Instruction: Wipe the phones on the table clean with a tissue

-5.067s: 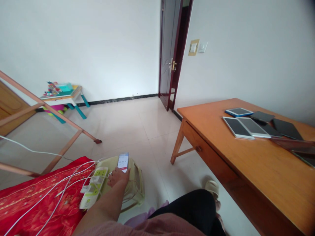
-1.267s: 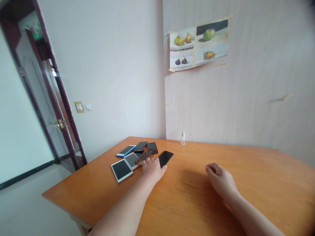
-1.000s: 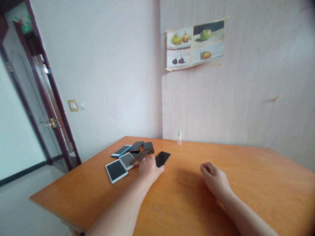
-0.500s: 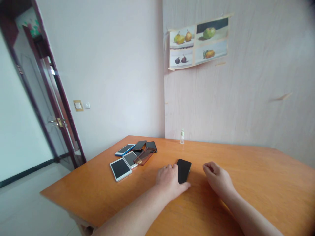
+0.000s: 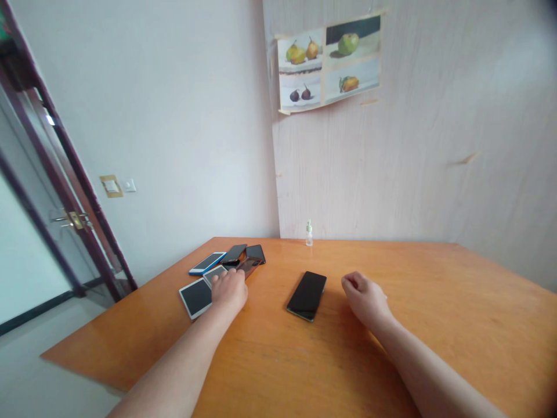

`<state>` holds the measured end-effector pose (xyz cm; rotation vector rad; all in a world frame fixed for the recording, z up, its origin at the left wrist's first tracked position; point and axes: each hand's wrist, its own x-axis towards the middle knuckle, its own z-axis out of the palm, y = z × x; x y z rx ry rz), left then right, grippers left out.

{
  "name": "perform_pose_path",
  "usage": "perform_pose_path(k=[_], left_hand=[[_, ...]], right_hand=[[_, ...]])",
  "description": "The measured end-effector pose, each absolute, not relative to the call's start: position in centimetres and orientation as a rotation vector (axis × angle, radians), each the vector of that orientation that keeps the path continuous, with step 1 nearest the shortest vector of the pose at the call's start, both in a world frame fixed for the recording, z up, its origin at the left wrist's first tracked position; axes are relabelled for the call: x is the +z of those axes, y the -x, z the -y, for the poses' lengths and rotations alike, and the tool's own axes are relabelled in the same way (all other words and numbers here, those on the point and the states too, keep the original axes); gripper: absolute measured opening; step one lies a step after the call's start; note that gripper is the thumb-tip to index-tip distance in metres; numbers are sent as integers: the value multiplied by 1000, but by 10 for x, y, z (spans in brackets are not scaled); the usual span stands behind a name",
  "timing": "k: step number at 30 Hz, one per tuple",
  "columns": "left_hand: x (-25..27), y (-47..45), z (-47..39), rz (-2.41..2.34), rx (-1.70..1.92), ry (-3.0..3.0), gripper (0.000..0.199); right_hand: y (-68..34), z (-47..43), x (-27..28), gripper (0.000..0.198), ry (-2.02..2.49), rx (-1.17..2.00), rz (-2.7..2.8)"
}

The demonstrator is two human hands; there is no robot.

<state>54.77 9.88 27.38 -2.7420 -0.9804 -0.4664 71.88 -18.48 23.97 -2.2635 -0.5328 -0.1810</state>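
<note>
My left hand [image 5: 229, 288] reaches over the near end of a brown see-through phone case [image 5: 251, 265] and the edge of a white-framed phone [image 5: 213, 273]. Its fingers bend downward and hide their tips, so whether it grips the case cannot be told. Another white-framed phone [image 5: 195, 297] lies just left of the hand. A black phone [image 5: 307, 296] rests face up on the table between my two hands, touched by neither. To its right, my right hand [image 5: 365, 299] is curled into a loose fist on the table, with nothing visible in it.
Behind the case lie a blue-edged phone [image 5: 208, 263], a dark phone or case [image 5: 235, 253] and another dark phone [image 5: 256, 253]. A small clear bottle with a pale green top [image 5: 308, 234] stands at the back of the orange wooden table [image 5: 270, 360], by the wall.
My left hand has left the black phone and moved left to the brown case and white phones. The black phone is now fully uncovered. My right hand remains curled. The view has shifted slightly right.
</note>
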Motion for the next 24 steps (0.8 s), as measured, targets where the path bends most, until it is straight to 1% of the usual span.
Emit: perform_pose_path(k=[3, 8, 12, 15, 19, 21, 22, 24], left_hand=[[273, -550, -86, 893, -490, 2775, 15], [271, -562, -58, 720, -554, 2872, 12], [273, -574, -35, 625, -645, 2952, 19], [270, -581, -14, 574, -599, 3114, 32], [258, -584, 13, 547, -554, 3192, 65], [251, -582, 21, 540, -548, 3195, 77], [248, -581, 24, 539, -549, 3197, 79], [245, -579, 26, 547, -560, 3214, 71]], right_hand=[[-718, 185, 240, 22, 2266, -181, 530], [-721, 186, 238, 22, 2236, -185, 543], [-725, 186, 235, 23, 2195, -203, 549], [-729, 188, 235, 24, 2194, -200, 491], [-736, 194, 238, 25, 2176, -226, 392], [-740, 198, 238, 27, 2164, -252, 357], [-742, 199, 238, 29, 2163, -262, 342], [-745, 201, 237, 31, 2177, -277, 319]])
